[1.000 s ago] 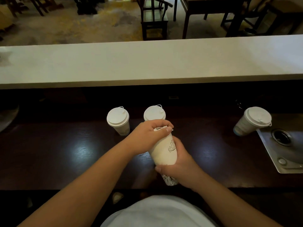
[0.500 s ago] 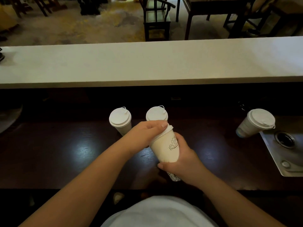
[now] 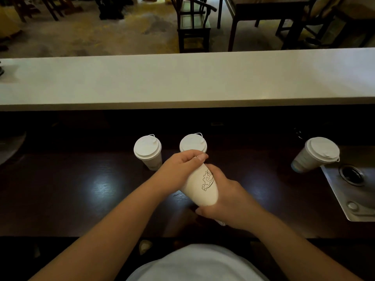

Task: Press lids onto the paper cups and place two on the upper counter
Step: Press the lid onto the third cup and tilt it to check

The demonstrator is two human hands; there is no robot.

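A white paper cup (image 3: 200,188) with a line drawing stands on the dark lower counter (image 3: 81,191) in front of me. My right hand (image 3: 225,197) wraps around its side and base. My left hand (image 3: 180,165) is clamped over its top, hiding the lid and rim. Behind it stand two lidded cups, one at the left (image 3: 148,151) and one at the middle (image 3: 193,141), partly hidden by my left hand. A third lidded cup (image 3: 316,154) stands at the right. The white upper counter (image 3: 182,78) bears no cups.
A steel sink (image 3: 351,191) with a drain is set into the lower counter at the right, touching the third cup's spot. A dark round object (image 3: 10,145) sits at the far left. Chairs and tables stand beyond the upper counter.
My left hand has closed down further over the cup's top, and the lid rim seen half a second ago is now covered. The other cups have not moved.
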